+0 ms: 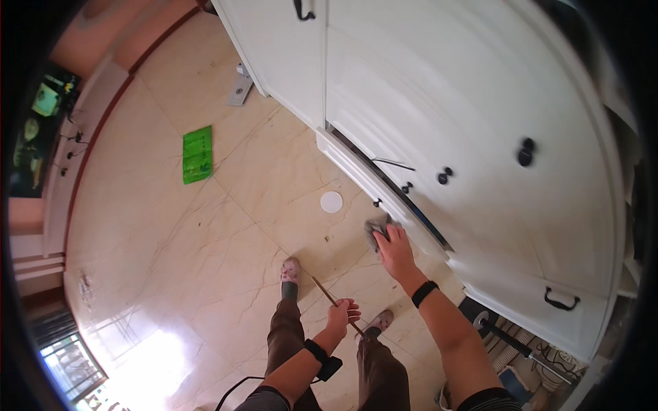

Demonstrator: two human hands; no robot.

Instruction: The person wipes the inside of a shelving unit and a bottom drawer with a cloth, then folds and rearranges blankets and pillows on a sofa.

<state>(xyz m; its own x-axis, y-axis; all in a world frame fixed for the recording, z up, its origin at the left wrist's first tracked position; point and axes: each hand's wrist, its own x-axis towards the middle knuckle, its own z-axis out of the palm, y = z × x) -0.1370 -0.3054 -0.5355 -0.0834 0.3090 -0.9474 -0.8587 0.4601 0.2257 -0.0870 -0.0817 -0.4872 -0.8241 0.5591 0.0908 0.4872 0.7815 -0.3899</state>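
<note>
Well, the right hand (pixel 395 251) clutches a crumpled grey cloth (pixel 375 227) by the ajar white drawer (pixel 367 179); the left hand (pixel 341 314) grips a thin brown stick (pixel 323 289). Pressing too hard could jolt the drawer shut.

Grey cloth (pixel 373 229) near centre, brown stick (pixel 323 290) lower down, and white all over the cabinet (pixel 425 75), upper right, with black knobs (pixel 526 152) standing out! Bright green packet (pixel 197 156), upper left, darker green marks (pixel 203 147) on it. White disc (pixel 332 202) mid-frame, cream floor (pixel 240 198) veined brown. Down low: brown trousers (pixel 284 330), pinkish mottled shoes (pixel 290 268), black straps (pixel 425 294).
</note>
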